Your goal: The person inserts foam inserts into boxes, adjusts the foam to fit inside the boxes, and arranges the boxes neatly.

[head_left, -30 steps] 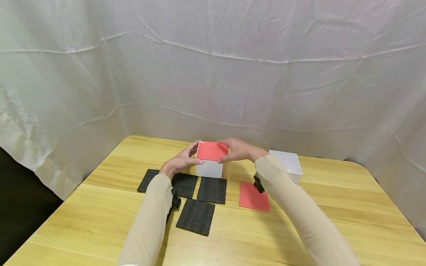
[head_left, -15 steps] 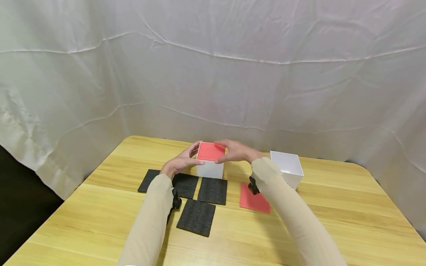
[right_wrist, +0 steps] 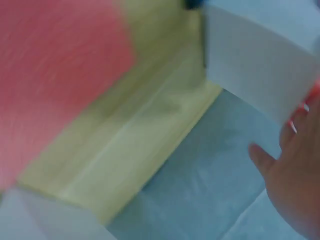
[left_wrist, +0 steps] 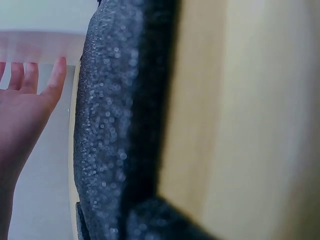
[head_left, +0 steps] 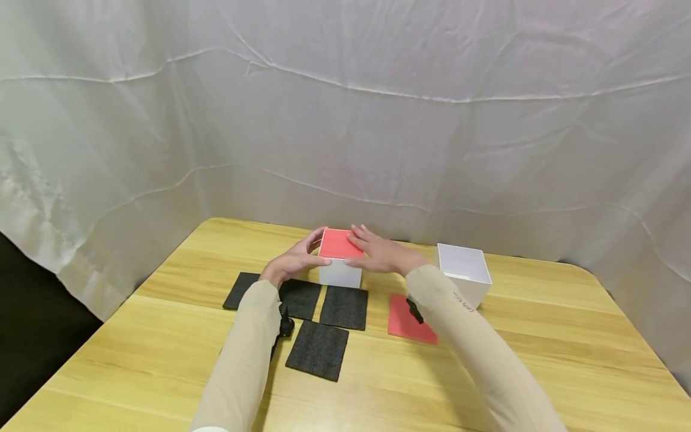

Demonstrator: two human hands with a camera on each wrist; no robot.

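A white box stands at the middle of the table with a red foam sheet lying across its top. My left hand grips the box's left side, thumb along the front near the rim, fingers behind the corner. The left wrist view shows that hand against a pale surface. My right hand lies flat on the red sheet with straight fingers, pressing it down. In the blurred right wrist view, part of the right hand shows beside the white box.
Several black foam squares lie in front of the box, one of them close under the left wrist. A second red sheet lies on the wooden table, and a second, open white box stands at the right. White cloth hangs behind.
My right hand has gone from arched fingertips at the red sheet's edge to lying flat on it, and the right forearm has dropped lower. The left hand has stayed on the box.
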